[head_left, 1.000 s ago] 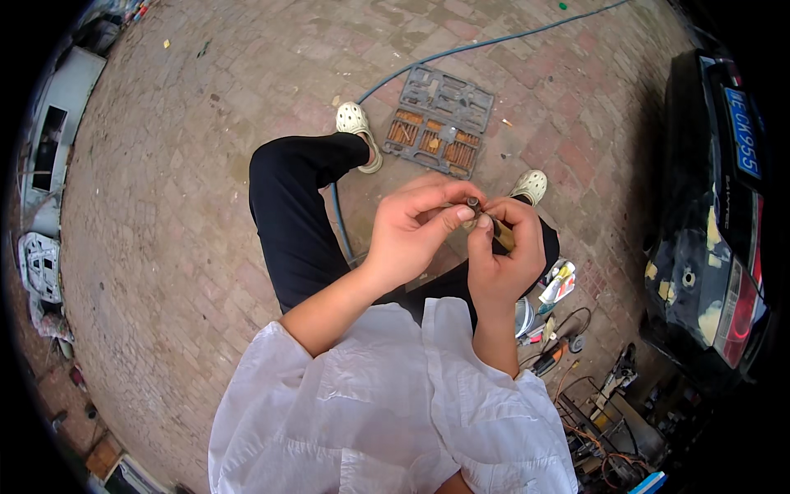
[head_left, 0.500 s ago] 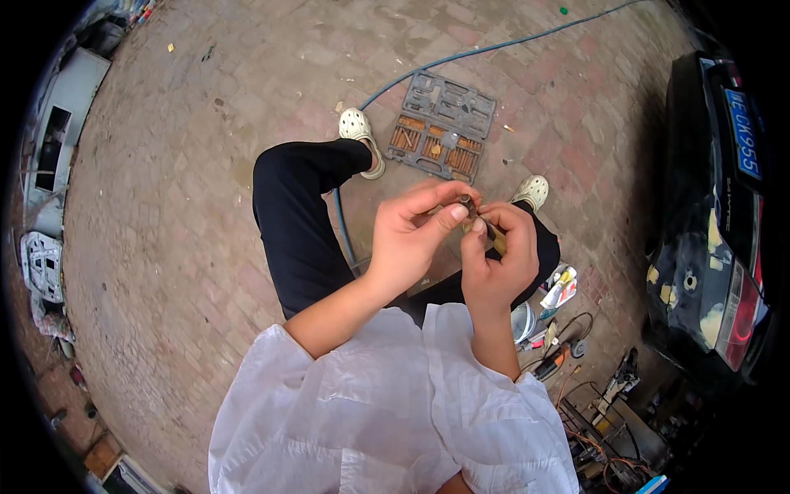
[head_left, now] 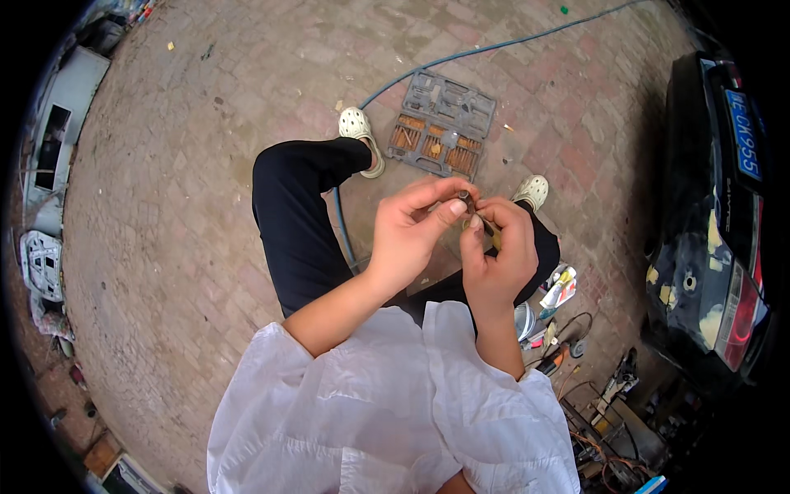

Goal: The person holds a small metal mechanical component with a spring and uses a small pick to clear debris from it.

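Observation:
My left hand (head_left: 407,239) pinches a small dark metal cylinder (head_left: 466,198) between thumb and fingertips, its round end facing up. Close against it, my right hand (head_left: 504,259) is closed with thumb and index finger meeting at the lower side of the same piece. Under the right fingers a yellowish-brown part (head_left: 494,240) shows in a narrow strip; what it belongs to is hidden. Both hands are held over the gap between my knees. Just beyond them an open grey tool case (head_left: 450,96) lies on the paving, with rows of rusty bits (head_left: 432,146) in its near half.
A blue hose (head_left: 469,56) runs across the brick paving past my left shoe (head_left: 356,125). At right stands a black car's rear (head_left: 699,239) with filler patches. An angle grinder (head_left: 559,356), cables and metal parts lie at lower right. Car panels (head_left: 74,123) line the left.
My fingers have shifted slightly on the small metal piece. Less of the yellowish-brown part shows under my right hand. The case, hose and car have not moved.

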A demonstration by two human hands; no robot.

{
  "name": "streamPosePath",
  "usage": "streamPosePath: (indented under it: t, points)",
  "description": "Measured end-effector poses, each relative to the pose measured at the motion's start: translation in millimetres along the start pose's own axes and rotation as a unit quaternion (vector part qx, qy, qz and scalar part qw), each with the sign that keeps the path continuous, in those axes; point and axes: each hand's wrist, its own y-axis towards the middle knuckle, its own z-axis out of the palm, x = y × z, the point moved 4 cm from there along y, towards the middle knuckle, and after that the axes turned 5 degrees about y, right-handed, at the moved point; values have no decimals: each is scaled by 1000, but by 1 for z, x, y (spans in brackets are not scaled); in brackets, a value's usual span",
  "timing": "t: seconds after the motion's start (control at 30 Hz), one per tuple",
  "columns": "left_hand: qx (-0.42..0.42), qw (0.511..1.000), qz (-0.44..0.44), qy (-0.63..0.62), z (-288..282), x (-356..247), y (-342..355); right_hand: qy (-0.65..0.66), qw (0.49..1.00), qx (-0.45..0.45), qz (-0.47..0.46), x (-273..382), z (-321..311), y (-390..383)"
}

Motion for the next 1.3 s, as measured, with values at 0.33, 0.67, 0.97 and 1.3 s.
streamPosePath:
  t: [0.33, 0.67, 0.97, 1.3]
  points:
    - [35, 957, -135, -253, 2, 12, 3, 168, 976, -26, 138, -10, -4, -7]
    - [53, 966, -114, -225, 2, 1, 1, 367, 894, 14, 256, -25, -1, -13]
    - [54, 978, -97, -175, 3, -5, -4, 566, 747, 8, 349, -35, 5, -18]
    - [76, 969, -134, -195, 2, -8, -7, 507, 802, 42, 314, -14, 5, -15]
